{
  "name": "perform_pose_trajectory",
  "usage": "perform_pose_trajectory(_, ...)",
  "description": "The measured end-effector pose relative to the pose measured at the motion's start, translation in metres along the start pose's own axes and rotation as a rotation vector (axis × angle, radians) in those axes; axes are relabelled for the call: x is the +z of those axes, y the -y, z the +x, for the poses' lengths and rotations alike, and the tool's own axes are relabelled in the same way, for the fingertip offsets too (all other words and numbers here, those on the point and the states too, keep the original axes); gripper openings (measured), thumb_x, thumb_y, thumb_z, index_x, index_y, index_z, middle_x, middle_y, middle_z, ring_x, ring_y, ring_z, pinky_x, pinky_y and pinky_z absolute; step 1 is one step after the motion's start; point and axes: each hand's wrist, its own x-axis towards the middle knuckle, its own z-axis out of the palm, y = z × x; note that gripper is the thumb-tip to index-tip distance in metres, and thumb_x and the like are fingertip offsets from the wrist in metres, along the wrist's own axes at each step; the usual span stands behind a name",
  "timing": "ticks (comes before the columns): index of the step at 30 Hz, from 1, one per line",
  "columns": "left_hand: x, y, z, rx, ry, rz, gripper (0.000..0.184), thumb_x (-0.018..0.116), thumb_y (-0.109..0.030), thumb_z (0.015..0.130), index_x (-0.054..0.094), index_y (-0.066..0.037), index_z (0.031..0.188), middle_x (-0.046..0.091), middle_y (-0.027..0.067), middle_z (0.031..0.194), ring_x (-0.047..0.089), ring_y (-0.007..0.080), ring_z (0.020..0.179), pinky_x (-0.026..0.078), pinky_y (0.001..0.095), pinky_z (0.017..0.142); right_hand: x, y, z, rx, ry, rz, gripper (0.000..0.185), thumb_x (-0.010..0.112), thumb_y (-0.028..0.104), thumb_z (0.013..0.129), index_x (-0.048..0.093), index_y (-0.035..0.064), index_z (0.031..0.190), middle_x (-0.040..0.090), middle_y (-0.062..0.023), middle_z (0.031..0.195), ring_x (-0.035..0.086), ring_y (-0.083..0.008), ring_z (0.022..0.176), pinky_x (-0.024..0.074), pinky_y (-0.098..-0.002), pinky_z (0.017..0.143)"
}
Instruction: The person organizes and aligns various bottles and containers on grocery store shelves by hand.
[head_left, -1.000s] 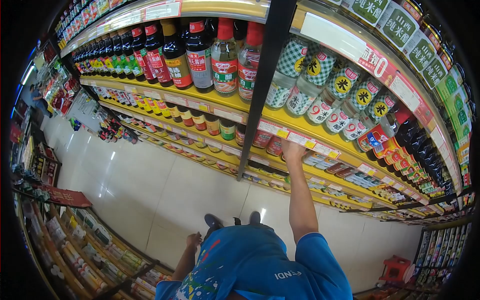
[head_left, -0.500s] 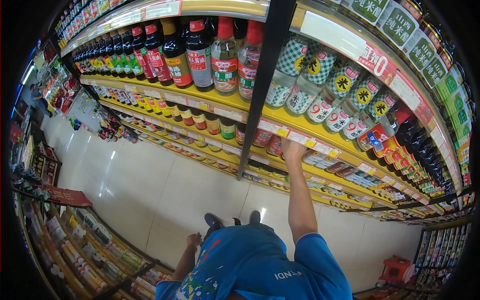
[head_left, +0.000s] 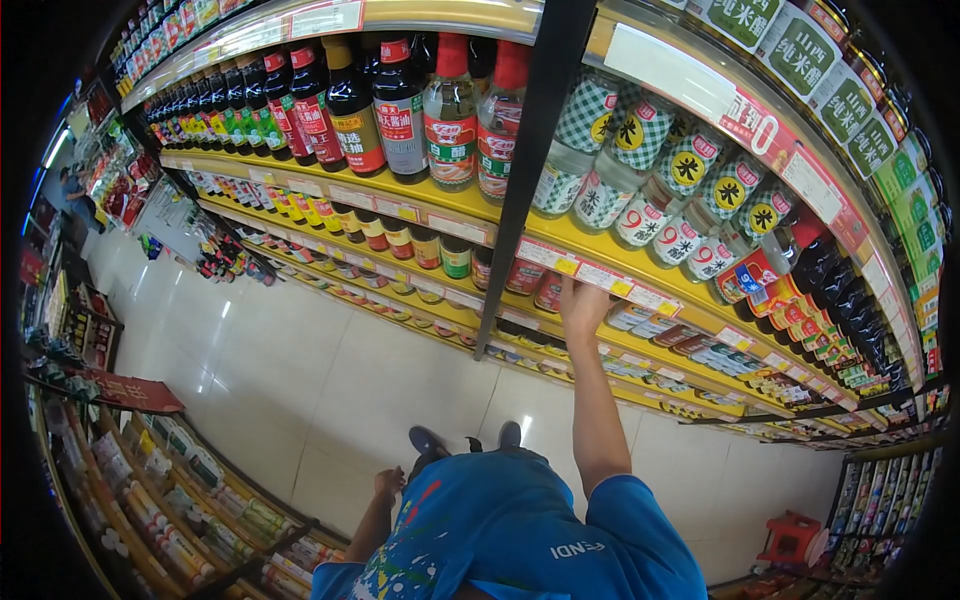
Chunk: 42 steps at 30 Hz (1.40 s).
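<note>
My right hand (head_left: pixel 583 307) reaches into the lower shelf, its fingertips hidden under the yellow shelf edge (head_left: pixel 600 273) with its price tags. Whether it grips anything cannot be seen. Nearest to it, on the left, are jars with red labels (head_left: pixel 547 291); bottles with pale labels (head_left: pixel 628 317) lie to its right. Clear rice vinegar bottles (head_left: pixel 640 218) with green checked necks stand on the shelf above. Low beside my body hangs my left hand (head_left: pixel 388 482), fingers loosely curled, away from the shelves and with nothing visible in it.
A black upright post (head_left: pixel 530 150) divides the shelving. Soy sauce bottles (head_left: pixel 350 110) line the shelf left of it. Behind me on the left runs another stocked rack (head_left: pixel 150 480). A red stool (head_left: pixel 790 538) stands at the lower right. A person (head_left: pixel 75 200) is far off left.
My right hand has shifted a little, and more of its back and thumb side now shows below the shelf edge. My left hand stays where it was.
</note>
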Motion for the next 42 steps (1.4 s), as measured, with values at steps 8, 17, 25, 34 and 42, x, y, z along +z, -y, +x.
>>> perform_pose_trajectory(8, -0.001, 0.011, 0.012, 0.012, 0.026, -0.078, 0.026, 0.052, -0.024, 0.08, 0.059, 0.0, 0.074, 0.054, 0.0064, 0.058, 0.051, 0.0134, 0.049, 0.04, 0.0245, 0.045, -0.009, 0.024, -0.024, 0.11, 0.055, -0.036, 0.029, 0.057, 0.023, 0.076, 0.054, -0.0015, 0.091, 0.056, -0.0191, 0.063, 0.056, -0.0355, 0.061, 0.0432, -0.0428, 0.064)
perform_pose_trajectory(17, -0.004, -0.002, 0.001, -0.006, 0.029, -0.077, 0.026, 0.052, -0.024, 0.081, 0.059, 0.001, 0.075, 0.054, 0.0067, 0.058, 0.051, 0.0136, 0.048, 0.04, 0.0247, 0.044, 0.036, 0.018, -0.01, -0.036, 0.041, 0.145, 0.025, 0.058, 0.022, 0.074, 0.056, 0.0006, 0.086, 0.056, -0.0132, 0.056, 0.055, -0.0321, 0.054, 0.043, -0.0386, 0.052)
perform_pose_trajectory(25, -0.003, 0.009, 0.003, 0.023, -0.01, -0.018, 0.027, 0.051, -0.023, 0.081, 0.06, 0.002, 0.076, 0.055, 0.0072, 0.06, 0.051, 0.0138, 0.049, 0.038, 0.0255, 0.043, 0.036, 0.045, 0.012, -0.198, -0.131, 0.101, 0.025, 0.056, 0.017, 0.072, 0.056, 0.0032, 0.093, 0.056, -0.02, 0.094, 0.052, -0.0375, 0.086, 0.0422, -0.0417, 0.074)
perform_pose_trajectory(34, -0.002, 0.007, -0.001, 0.093, -0.003, 0.049, 0.027, 0.051, -0.023, 0.08, 0.06, 0.003, 0.079, 0.057, 0.0087, 0.063, 0.052, 0.0148, 0.052, 0.04, 0.0264, 0.046, 0.05, 0.043, 0.014, -0.179, -0.164, -0.017, 0.02, 0.058, 0.008, 0.067, 0.059, 0.0049, 0.086, 0.058, -0.0142, 0.087, 0.054, -0.0337, 0.082, 0.0433, -0.0404, 0.071)
perform_pose_trajectory(42, -0.002, 0.018, 0.018, 0.041, 0.02, -0.09, 0.026, 0.051, -0.022, 0.079, 0.06, 0.003, 0.077, 0.057, 0.0089, 0.062, 0.052, 0.0153, 0.052, 0.041, 0.0267, 0.047, 0.048, 0.039, 0.012, -0.252, -0.176, -0.026, 0.022, 0.059, 0.008, 0.065, 0.059, 0.0045, 0.088, 0.058, -0.0154, 0.088, 0.053, -0.0343, 0.083, 0.0426, -0.0413, 0.072)
